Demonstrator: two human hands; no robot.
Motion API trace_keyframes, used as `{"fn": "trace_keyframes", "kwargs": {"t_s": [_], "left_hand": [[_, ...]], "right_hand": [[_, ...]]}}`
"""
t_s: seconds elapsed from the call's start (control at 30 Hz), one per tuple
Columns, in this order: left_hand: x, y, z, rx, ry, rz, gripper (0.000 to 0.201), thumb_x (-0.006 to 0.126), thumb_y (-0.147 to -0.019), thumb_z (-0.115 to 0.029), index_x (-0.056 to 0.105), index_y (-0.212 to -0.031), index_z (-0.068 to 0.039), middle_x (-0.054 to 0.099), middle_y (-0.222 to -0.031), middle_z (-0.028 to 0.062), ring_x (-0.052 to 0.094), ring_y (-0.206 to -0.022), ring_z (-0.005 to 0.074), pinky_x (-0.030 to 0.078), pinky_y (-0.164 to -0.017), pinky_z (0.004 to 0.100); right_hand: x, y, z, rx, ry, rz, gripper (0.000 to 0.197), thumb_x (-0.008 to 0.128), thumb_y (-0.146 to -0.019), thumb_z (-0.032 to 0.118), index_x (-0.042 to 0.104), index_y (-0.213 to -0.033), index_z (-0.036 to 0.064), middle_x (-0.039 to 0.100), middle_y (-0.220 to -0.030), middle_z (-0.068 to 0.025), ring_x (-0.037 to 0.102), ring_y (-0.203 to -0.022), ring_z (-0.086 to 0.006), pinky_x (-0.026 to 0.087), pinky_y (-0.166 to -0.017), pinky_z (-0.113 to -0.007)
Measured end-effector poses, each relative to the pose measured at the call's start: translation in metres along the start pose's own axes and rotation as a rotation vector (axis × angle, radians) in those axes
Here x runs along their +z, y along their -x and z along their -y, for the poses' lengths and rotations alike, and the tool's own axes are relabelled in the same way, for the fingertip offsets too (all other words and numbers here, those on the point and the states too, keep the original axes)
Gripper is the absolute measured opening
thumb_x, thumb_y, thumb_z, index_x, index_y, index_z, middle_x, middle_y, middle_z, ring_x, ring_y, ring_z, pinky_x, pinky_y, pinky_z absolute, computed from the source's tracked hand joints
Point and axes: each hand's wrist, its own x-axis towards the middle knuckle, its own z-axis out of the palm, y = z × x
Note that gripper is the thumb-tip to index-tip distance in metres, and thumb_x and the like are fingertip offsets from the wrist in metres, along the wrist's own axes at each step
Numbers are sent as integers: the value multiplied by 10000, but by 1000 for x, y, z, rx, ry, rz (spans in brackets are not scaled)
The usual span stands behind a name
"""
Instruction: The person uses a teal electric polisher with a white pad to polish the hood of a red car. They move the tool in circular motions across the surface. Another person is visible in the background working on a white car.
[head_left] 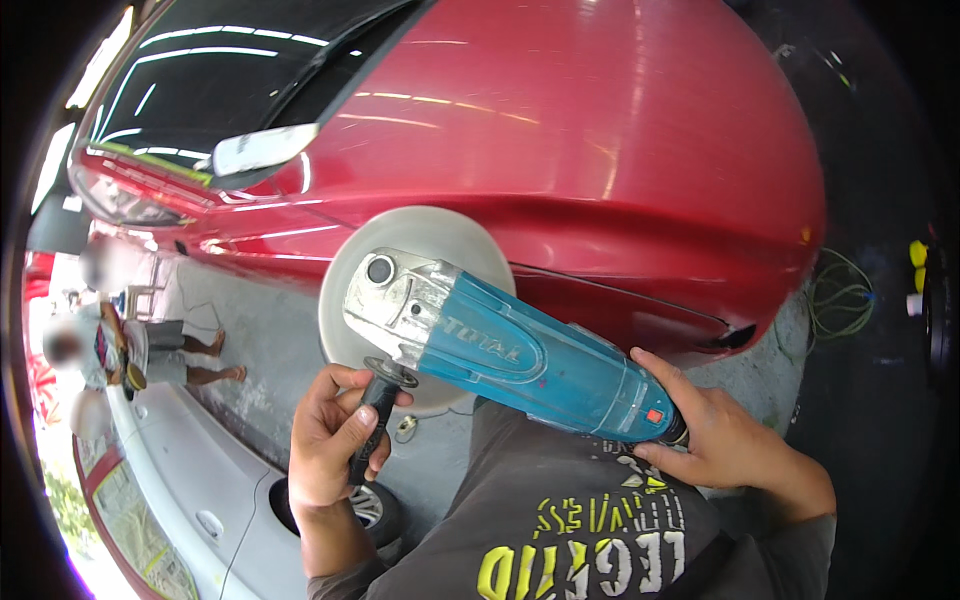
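Fingers (336, 382) of the left hand (323, 442) wrap the handle (377, 408); the right hand (718, 438), spread, clasps the polisher (530, 352) at its rear.

Looks like smooth plastic on blue tool housing (540, 365); shows worn metal on gear head (390, 305). Looks matt on pale disc (430, 230) and side handle (382, 393). Gleams glossy on red car (600, 130); shows matt cloth on shirt (590, 480).

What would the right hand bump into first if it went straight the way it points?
The blue power tool: the right hand touches its rear end, pointing roughly along its body. The pale round pad at the far end looks next in line, though depth is hard to judge.
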Motion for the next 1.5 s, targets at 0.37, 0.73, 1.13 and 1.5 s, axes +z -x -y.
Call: {"fn": "trace_keyframes", "kwargs": {"t_s": [0.37,0.73,1.13,1.5], "left_hand": [[254,-28,48,-260,-179,316,329,581,-1057,-56,422,-1344,-27,693,-1206,217,597,-595,118,447,-470,230],[383,-72,126,-286,-426,561,333,607,-1072,-84,418,-1336,-8,704,-1197,138,588,-655,71,465,-513,220],[229,15,115,-361,-330,140,349,683,-1028,-71,483,-1312,-30,778,-1059,140,594,-589,75,476,-516,225],[57,20,67,27,-245,-114,260,689,-988,-84,585,-1212,-1,730,-953,227,555,-465,132,438,-434,236]], "right_hand": [[-24,180,-168,275,-179,-459,772,862,-791,157,520,-1476,56,745,-1095,-260,739,-1052,-433,573,-927,-452],[42,237,-303,390,-387,-771,588,816,-753,6,629,-1311,-9,763,-1094,-163,726,-1035,-210,547,-964,-380],[85,147,-249,192,-264,-438,768,766,-745,87,529,-1475,122,749,-1040,-256,734,-991,-461,590,-876,-482],[58,25,-129,-199,-18,-203,929,768,-907,343,277,-1640,50,706,-1184,-288,727,-966,-460,586,-855,-512]]}}
